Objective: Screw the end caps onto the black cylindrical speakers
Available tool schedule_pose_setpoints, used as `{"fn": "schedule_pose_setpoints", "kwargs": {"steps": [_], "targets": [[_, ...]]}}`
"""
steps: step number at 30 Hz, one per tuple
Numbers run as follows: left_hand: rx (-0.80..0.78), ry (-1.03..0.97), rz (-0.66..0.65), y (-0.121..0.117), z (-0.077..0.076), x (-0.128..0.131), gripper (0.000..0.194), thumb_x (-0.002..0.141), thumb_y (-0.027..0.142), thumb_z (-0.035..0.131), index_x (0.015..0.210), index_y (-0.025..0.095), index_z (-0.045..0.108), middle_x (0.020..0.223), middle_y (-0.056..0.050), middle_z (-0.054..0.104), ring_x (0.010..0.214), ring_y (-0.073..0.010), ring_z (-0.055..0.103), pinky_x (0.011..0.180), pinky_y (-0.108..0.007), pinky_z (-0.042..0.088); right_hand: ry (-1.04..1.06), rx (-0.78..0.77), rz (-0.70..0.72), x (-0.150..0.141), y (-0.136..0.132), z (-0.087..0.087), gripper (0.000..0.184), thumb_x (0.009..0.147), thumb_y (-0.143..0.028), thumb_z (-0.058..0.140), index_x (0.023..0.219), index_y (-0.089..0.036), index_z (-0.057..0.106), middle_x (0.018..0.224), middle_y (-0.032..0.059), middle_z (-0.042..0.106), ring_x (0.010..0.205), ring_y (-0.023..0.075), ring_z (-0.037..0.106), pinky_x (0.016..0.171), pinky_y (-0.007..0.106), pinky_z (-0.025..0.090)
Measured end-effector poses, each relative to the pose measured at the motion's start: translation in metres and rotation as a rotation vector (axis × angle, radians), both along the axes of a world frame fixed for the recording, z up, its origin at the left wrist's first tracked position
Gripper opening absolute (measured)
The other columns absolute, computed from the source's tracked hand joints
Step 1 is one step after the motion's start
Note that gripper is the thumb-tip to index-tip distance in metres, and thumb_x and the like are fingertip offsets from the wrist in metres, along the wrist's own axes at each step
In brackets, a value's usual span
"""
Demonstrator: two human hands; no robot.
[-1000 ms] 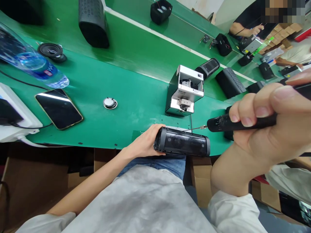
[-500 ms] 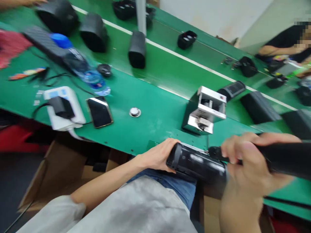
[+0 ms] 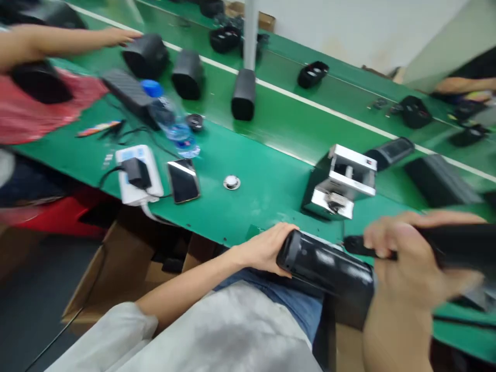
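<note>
My left hand (image 3: 267,249) is closed around the left end of a black speaker (image 3: 327,263), which lies tilted over my lap at the table's front edge. Its upper side has a glossy curved face. In my right hand (image 3: 405,258) is a black electric screwdriver (image 3: 453,243), blurred and partly cut off by the right edge. The tool's narrow nose points left, close above the speaker's right part; whether it touches cannot be told. Just beyond the speaker stands a silver and black screw feeder (image 3: 341,181).
Several black speaker housings (image 3: 244,95) stand along the green line. At the left are a co-worker's arm (image 3: 73,44), a red cloth (image 3: 83,93), a water bottle (image 3: 174,124), a phone (image 3: 183,181) and a white power strip (image 3: 134,194). A small silver round part (image 3: 231,182) lies mid-table.
The view has swung left, so the table's things sit further right. More of a co-worker's arm shows, its hand now at a black housing. Both my hands keep their holds.
</note>
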State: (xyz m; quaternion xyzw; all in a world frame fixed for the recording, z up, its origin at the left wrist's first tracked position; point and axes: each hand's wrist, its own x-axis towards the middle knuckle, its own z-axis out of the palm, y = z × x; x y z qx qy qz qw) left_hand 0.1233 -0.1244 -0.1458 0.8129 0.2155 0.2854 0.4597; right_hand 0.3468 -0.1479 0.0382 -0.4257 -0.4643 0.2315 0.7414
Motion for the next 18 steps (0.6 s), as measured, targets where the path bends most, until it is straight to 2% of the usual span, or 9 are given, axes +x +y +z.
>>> {"fn": "schedule_pose_setpoints", "kwargs": {"steps": [4,8,10,11,15,18], "targets": [[-0.023,0.048,0.003,0.001,0.008,-0.003,0.114,0.074,0.037,0.110,0.163,0.029,0.039,0.157,-0.017,0.061,0.145,-0.0434,0.064,0.122,-0.060,0.058,-0.127,0.022,0.106,0.005,0.007,0.031,0.025,0.083,-0.019,0.090,0.103,-0.027,0.076,0.063,-0.0083,0.058,0.039,0.0130,0.046,0.038,0.030,0.044],[-0.004,0.063,-0.022,0.002,0.011,-0.005,0.112,0.077,0.033,0.109,0.163,0.029,0.038,0.160,-0.018,0.060,0.149,-0.0435,0.063,0.125,-0.062,0.057,-0.140,0.348,-0.048,0.015,0.031,0.054,0.023,0.084,-0.011,0.084,0.100,-0.026,0.077,0.061,-0.0085,0.053,0.041,0.0117,0.042,0.036,0.029,0.037],[0.011,0.064,-0.018,0.001,0.011,-0.005,0.114,0.076,0.033,0.109,0.164,0.028,0.036,0.160,-0.019,0.059,0.150,-0.0440,0.063,0.126,-0.062,0.057,-0.142,0.446,-0.140,0.017,0.050,0.055,0.019,0.087,-0.014,0.087,0.093,-0.026,0.073,0.059,-0.0084,0.050,0.042,0.0122,0.044,0.037,0.029,0.035],[0.017,0.066,-0.014,0.001,0.010,-0.005,0.115,0.076,0.033,0.109,0.164,0.028,0.036,0.161,-0.019,0.059,0.150,-0.0441,0.063,0.126,-0.062,0.057,-0.154,0.445,-0.170,0.018,0.060,0.053,0.021,0.088,-0.018,0.090,0.091,-0.027,0.071,0.058,-0.0089,0.048,0.042,0.0125,0.045,0.038,0.029,0.035],[0.014,0.084,-0.008,0.001,0.009,-0.005,0.115,0.076,0.032,0.109,0.164,0.028,0.035,0.160,-0.019,0.059,0.150,-0.0440,0.064,0.126,-0.062,0.057,-0.218,0.342,-0.198,0.019,0.085,0.040,0.030,0.092,-0.029,0.094,0.089,-0.030,0.064,0.056,-0.0104,0.047,0.039,0.0131,0.043,0.038,0.032,0.036],[0.003,0.095,-0.005,0.001,0.010,-0.006,0.117,0.074,0.031,0.110,0.164,0.029,0.036,0.161,-0.019,0.059,0.150,-0.0440,0.064,0.125,-0.062,0.058,-0.215,0.307,-0.200,0.018,0.087,0.036,0.023,0.093,-0.021,0.087,0.092,-0.030,0.066,0.057,-0.0095,0.049,0.041,0.0143,0.044,0.040,0.034,0.037]]}}
